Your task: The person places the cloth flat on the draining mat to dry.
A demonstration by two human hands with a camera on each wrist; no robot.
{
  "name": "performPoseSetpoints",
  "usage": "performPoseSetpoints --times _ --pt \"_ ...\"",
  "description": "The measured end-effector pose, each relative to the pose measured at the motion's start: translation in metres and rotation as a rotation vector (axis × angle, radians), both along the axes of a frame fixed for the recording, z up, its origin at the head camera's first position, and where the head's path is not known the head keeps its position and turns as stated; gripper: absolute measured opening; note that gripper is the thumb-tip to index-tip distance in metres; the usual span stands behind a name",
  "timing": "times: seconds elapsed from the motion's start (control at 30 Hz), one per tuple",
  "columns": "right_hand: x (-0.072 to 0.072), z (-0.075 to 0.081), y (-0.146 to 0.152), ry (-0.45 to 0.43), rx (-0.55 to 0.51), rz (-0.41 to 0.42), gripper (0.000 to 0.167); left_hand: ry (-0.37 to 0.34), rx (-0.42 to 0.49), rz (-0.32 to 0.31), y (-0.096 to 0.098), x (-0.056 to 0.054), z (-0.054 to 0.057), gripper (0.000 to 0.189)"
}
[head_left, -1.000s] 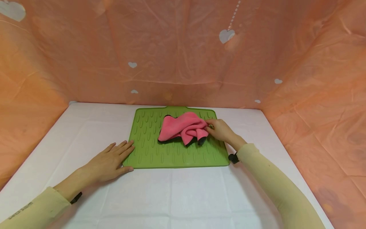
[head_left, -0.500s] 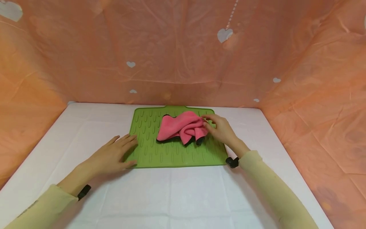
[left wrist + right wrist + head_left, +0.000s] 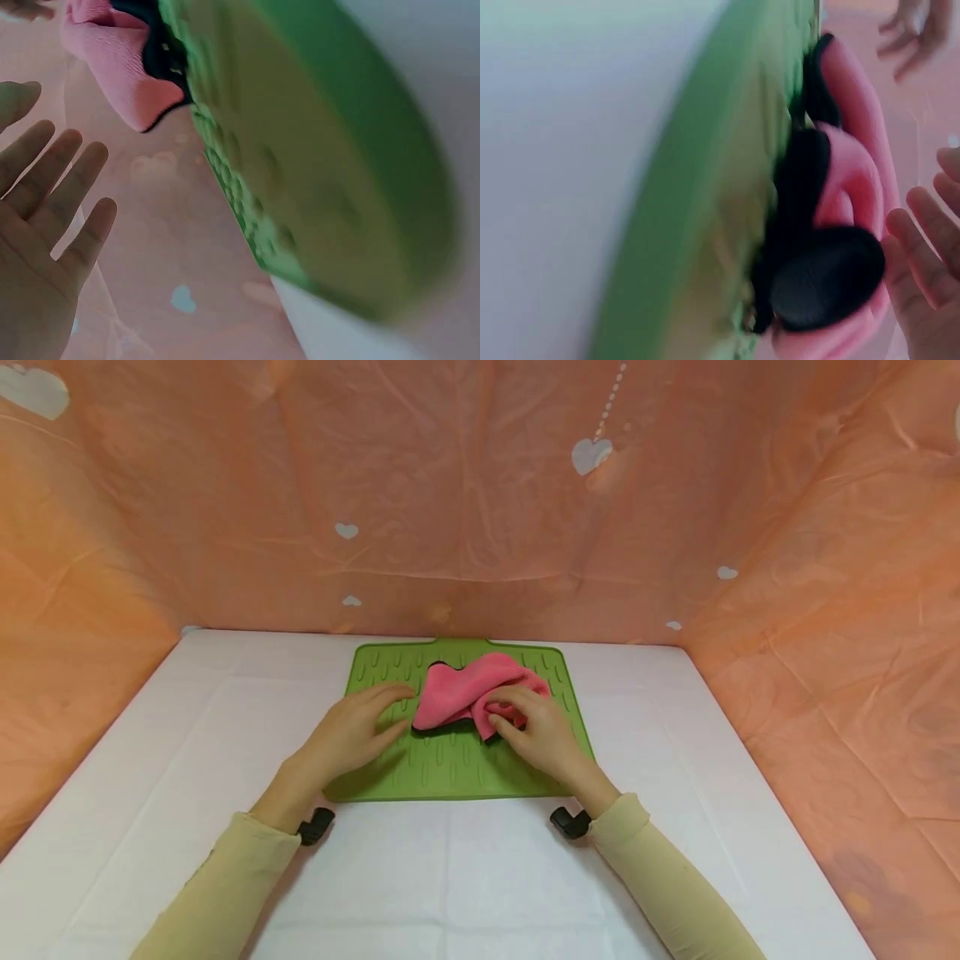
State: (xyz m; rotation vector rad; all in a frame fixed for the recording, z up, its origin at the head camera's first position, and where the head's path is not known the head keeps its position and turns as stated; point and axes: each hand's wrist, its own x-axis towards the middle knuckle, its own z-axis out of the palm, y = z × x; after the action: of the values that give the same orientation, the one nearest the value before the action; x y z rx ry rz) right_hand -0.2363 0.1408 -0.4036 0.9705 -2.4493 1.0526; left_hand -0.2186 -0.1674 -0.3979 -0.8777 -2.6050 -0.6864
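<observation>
A crumpled pink cloth [image 3: 461,693] with black edging lies on a green ridged mat [image 3: 427,781], its folds bunched toward the right. My left hand [image 3: 348,735] hovers over the mat's left part, fingers spread, its fingertips just left of the cloth. In the left wrist view that hand [image 3: 45,202] holds nothing, and the cloth [image 3: 124,67] shows beyond the fingers. My right hand [image 3: 543,735] is over the cloth's right end, fingers loosely bent and overlapping the folds. In the right wrist view its fingertips [image 3: 900,225] are right at the cloth [image 3: 862,176].
The mat lies on a white-covered table [image 3: 442,877], with a small tab at its far edge. An orange sheet with white hearts [image 3: 465,502] hangs behind the table and along both sides. A black device sits at each wrist, such as the left one [image 3: 317,827].
The left hand has lifted from the mat's left edge and moved right toward the cloth. The right hand has let go of the cloth's right edge and moved left over its folds.
</observation>
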Motion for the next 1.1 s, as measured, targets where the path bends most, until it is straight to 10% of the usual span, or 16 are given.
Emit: performPoseSetpoints --times 0.3,1.1 --pt "0.007 -0.008 -0.018 -0.053 0.130 -0.021 0.027 -0.140 0.113 0.014 0.029 -0.018 -0.001 0.024" --pt "0.001 -0.007 -0.025 -0.239 0.267 -0.004 0.020 -0.242 -0.096 0.101 0.033 -0.016 -0.003 0.012"
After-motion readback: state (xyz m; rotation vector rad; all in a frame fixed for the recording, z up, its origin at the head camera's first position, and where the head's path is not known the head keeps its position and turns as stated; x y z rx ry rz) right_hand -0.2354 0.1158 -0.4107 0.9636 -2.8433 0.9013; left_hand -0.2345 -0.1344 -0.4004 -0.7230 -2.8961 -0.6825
